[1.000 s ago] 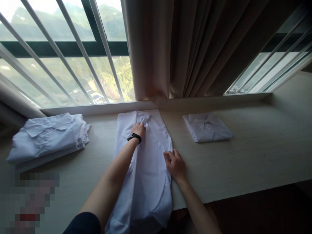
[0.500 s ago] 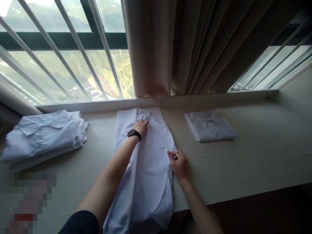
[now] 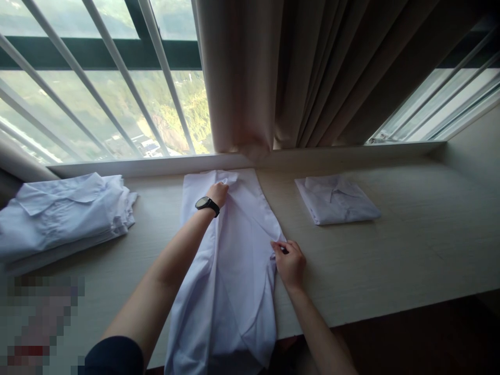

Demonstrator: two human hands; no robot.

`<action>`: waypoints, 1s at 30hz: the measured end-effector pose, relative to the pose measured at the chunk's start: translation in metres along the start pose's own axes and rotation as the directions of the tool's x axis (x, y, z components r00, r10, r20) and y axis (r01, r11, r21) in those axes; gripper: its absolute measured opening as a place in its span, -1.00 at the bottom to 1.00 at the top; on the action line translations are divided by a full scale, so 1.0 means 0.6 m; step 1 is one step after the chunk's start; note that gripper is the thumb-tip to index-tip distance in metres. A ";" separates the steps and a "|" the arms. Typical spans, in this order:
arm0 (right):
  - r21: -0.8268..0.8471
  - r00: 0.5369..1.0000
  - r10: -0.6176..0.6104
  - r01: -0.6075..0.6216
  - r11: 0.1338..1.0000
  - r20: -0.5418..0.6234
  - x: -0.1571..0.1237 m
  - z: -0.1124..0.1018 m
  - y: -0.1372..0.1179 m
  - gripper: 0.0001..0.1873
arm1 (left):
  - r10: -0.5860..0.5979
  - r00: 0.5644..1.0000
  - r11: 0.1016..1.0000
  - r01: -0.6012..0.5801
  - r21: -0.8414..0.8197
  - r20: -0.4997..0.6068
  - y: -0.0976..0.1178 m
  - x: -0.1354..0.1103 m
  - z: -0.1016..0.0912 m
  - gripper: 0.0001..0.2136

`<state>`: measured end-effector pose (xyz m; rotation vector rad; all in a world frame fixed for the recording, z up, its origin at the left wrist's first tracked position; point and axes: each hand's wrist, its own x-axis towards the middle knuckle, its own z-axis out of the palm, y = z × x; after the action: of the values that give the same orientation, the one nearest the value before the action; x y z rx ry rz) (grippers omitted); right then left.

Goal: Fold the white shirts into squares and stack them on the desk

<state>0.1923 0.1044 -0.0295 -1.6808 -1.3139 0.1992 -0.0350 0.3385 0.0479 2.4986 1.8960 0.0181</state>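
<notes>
Here — garment (image 3: pixel 246 271) in right fingers (image 3: pixel 292 249)

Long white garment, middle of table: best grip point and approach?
I'd pinch the long white garment by its right edge, coming in from the right: cloth bunches there, at the right hand, likely giving a fold to grip, while most of the upper part lies flat on the table.

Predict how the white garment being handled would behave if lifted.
Probably floppy: the white garment droops past the near edge of the table. Likely light, since its cloth looks thin. It may crease easily, as long folds run down it.
</notes>
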 end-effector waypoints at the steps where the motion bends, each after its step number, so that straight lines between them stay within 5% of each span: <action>1: 0.006 1.000 0.006 -0.006 1.000 -0.003 0.000 0.000 0.000 -0.54 | -0.009 1.000 1.000 0.009 0.001 0.000 -0.001 0.001 -0.002 -0.70; 7: -0.017 0.999 0.042 -0.041 0.999 0.010 -0.002 0.002 -0.001 -0.68 | -0.070 0.998 0.997 0.071 -0.028 0.002 0.013 -0.003 0.005 -0.65; 13: 0.028 0.987 0.156 -0.157 0.987 0.045 0.002 0.002 -0.008 -0.42 | -0.248 0.939 0.921 0.153 -0.357 -0.237 0.045 -0.040 0.006 -0.48; 17: 0.093 0.969 0.220 -0.231 0.968 0.116 -0.017 -0.016 -0.015 -0.43 | -0.070 0.966 0.959 -0.005 -0.285 -0.250 0.066 -0.125 0.018 -0.45; 22: 0.291 0.926 0.338 -0.375 0.880 0.168 -0.060 -0.034 -0.030 -0.35 | 0.101 0.985 0.975 -0.126 -0.184 -0.141 0.103 -0.223 0.063 -0.45; 26: 0.386 0.887 0.437 -0.458 0.801 0.147 -0.005 -0.023 -0.032 -0.18 | 0.033 0.986 0.975 -0.068 -0.214 -0.162 0.117 -0.235 0.081 -0.40; 30: 0.475 0.793 0.436 -0.606 0.639 0.425 0.082 -0.011 -0.029 -0.19 | 0.011 0.989 0.982 -0.039 -0.185 -0.150 0.117 -0.227 0.081 -0.47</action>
<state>0.2053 0.1403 0.0067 -1.4551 -0.7627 1.1234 -0.0035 0.1883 -0.0007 2.4555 1.8154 0.3760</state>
